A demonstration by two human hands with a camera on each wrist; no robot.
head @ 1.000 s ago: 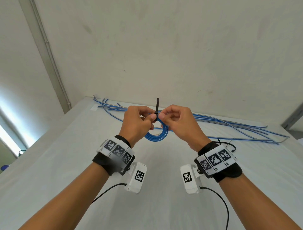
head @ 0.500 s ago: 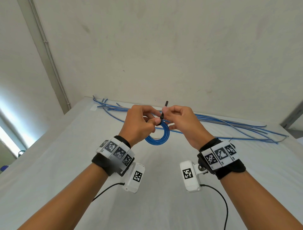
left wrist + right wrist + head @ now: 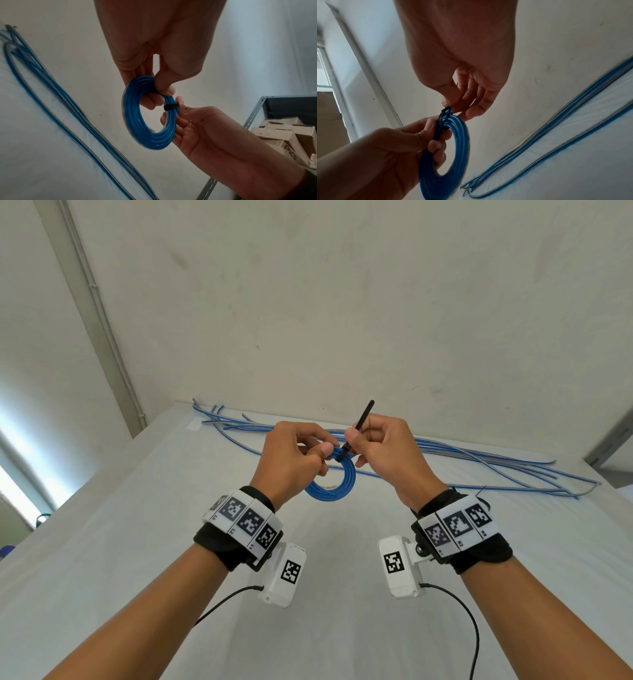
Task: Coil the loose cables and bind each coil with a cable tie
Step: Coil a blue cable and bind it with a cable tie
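A small blue cable coil [image 3: 334, 486] [image 3: 149, 121] [image 3: 447, 152] hangs in the air above the white table [image 3: 120, 542]. My left hand [image 3: 298, 460] [image 3: 157, 75] pinches its top between thumb and fingers. A black cable tie [image 3: 358, 431] [image 3: 170, 106] [image 3: 441, 119] wraps the coil's top, its tail sticking up and to the right. My right hand [image 3: 373, 446] [image 3: 462, 102] pinches that tail right at the coil.
Several long loose blue cables [image 3: 479, 462] [image 3: 56, 108] [image 3: 565, 115] lie along the table's far edge by the wall. A metal shelf [image 3: 257, 111] with cardboard boxes [image 3: 283, 135] stands to the right. Camera leads [image 3: 469, 621] trail from both wrists.
The tie's tail has come further out and leans to the right. The band sits tighter on the coil. Both hands have risen slightly.
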